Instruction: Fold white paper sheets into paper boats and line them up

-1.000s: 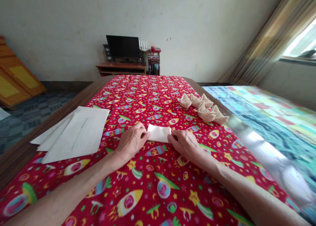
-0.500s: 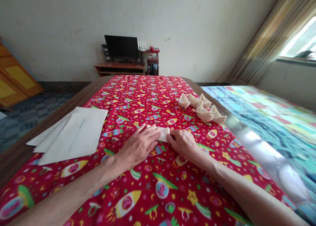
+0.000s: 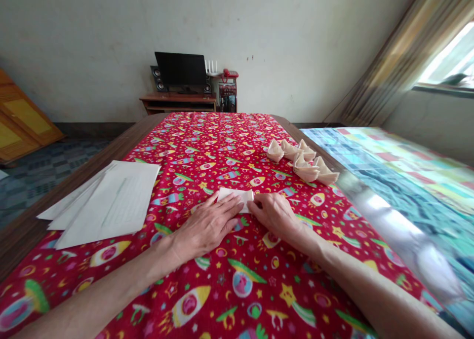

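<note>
A small folded piece of white paper [image 3: 234, 194] lies on the red patterned cloth [image 3: 229, 151] in front of me. My left hand [image 3: 211, 220] rests flat over its left and near part, fingers stretched out and pressing it down. At the paper's right edge, my right hand [image 3: 273, 213] has its thumb and fingers closed on that end. To the right and farther off sit several folded paper shapes [image 3: 305, 166] with pointed tips. Several loose paper sheets [image 3: 111, 201], the top one with faint print, are fanned out on the left.
The cloth covers a dark wooden table [image 3: 122, 149]. Beyond its far end stand a monitor [image 3: 180, 74] with speakers on a desk [image 3: 177, 98] and a red telephone [image 3: 230, 74]. A bed [image 3: 407, 181] lies along the right, and a wooden cabinet [image 3: 27, 117] is at the left.
My left hand has slid slightly down and toward me, so more of the folded paper's far edge shows. My right hand stays at the right edge.
</note>
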`<state>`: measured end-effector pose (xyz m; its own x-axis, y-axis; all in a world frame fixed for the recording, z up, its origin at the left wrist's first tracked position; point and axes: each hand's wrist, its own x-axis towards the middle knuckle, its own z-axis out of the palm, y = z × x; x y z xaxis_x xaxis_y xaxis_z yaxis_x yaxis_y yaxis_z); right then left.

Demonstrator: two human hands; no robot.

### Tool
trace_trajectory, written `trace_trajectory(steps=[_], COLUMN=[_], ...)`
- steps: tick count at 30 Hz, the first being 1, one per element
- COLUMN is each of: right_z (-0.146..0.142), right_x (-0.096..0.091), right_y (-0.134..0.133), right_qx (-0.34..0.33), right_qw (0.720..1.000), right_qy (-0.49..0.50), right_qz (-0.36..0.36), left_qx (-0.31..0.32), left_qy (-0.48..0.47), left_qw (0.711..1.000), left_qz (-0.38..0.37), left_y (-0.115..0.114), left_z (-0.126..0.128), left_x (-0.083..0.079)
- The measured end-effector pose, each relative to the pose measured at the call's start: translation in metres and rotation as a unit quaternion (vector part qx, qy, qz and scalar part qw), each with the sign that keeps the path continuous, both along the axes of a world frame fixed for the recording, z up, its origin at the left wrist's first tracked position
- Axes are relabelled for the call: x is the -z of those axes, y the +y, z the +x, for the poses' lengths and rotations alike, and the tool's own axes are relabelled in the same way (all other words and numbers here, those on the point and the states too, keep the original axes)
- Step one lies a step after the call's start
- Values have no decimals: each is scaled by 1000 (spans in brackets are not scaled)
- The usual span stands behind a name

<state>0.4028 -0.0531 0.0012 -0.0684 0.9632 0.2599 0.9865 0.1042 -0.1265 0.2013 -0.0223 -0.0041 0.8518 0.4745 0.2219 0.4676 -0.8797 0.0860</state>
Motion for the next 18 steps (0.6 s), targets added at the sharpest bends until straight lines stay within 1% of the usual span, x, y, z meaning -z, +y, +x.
trace_trajectory(steps=[2, 4, 6, 8, 9, 11, 14, 18], right_z=[2, 2, 0, -3, -4, -5, -2, 3], right_x=[-1, -3, -4, -3, -2, 1, 4, 4], right_y=[-4, -11, -20, -28, -31, -34, -35, -36], right_qx=[-11, -40, -116, -212, -226, -241, -233, -215], right_qw=[999, 996, 987, 970, 967, 963, 966, 970], right_qy=[-2, -16, -32, -53, -59, -69, -75, -83], right_qz=[35, 80, 104, 108, 105, 95, 80, 84], left_qx=[-8, -13, -16, -21, -26, -35, -39, -42], left_qy=[6, 10, 10, 9, 9, 11, 9, 14], left_qw=[1000, 1000, 1000, 1000, 1000, 999, 999, 999], left_qz=[2, 1, 0, 0, 0, 0, 4, 6], left_y=[-1, -3, -5, -6, -7, -9, -10, -12], left_z=[0, 0, 1, 1, 0, -2, -10, -24], left_x=[0, 0, -1, -1, -2, -2, -2, -3])
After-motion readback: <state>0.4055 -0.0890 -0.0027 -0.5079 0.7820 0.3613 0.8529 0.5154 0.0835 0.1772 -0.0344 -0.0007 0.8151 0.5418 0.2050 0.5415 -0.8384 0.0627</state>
